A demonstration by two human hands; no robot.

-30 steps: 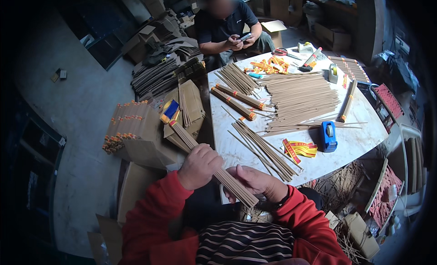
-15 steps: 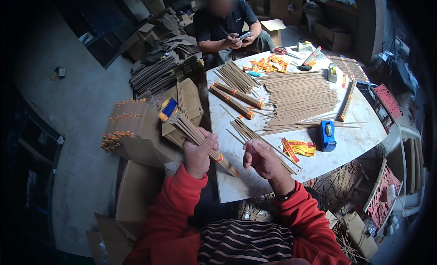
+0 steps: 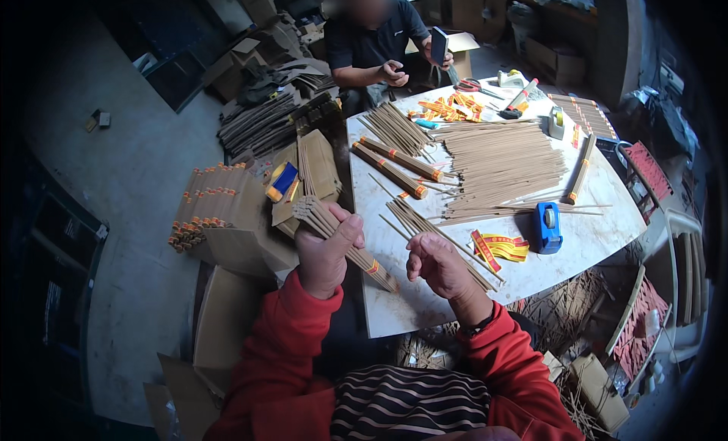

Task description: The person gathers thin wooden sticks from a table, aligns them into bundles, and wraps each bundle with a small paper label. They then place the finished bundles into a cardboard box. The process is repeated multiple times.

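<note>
In my left hand (image 3: pixel 324 251) is a bundle of thin brown incense sticks (image 3: pixel 356 254), gripped round its middle and slanted, upper end toward the far left. A red and yellow paper band (image 3: pixel 372 267) circles it near the lower end, over the table's left edge. Apart from the bundle, my right hand (image 3: pixel 440 266) hovers over the table with fingers loosely curled and nothing visible in them. Beside it lie loose incense sticks (image 3: pixel 413 217), a pile of red and yellow paper strips (image 3: pixel 500 247) and a blue tape dispenser (image 3: pixel 547 227).
The white table (image 3: pixel 599 232) also bears a broad layer of sticks (image 3: pixel 504 160), banded bundles (image 3: pixel 390 168), scissors (image 3: pixel 469 85) and a white tape dispenser (image 3: pixel 556 122). Cardboard boxes (image 3: pixel 243 247) stand at the left. Across the table sits a person (image 3: pixel 371 43) holding a phone (image 3: pixel 438 45).
My left hand has tipped the bundle slightly, its upper end coming nearer. My right hand has barely moved. The person opposite has raised the phone in one hand, parting the two hands.
</note>
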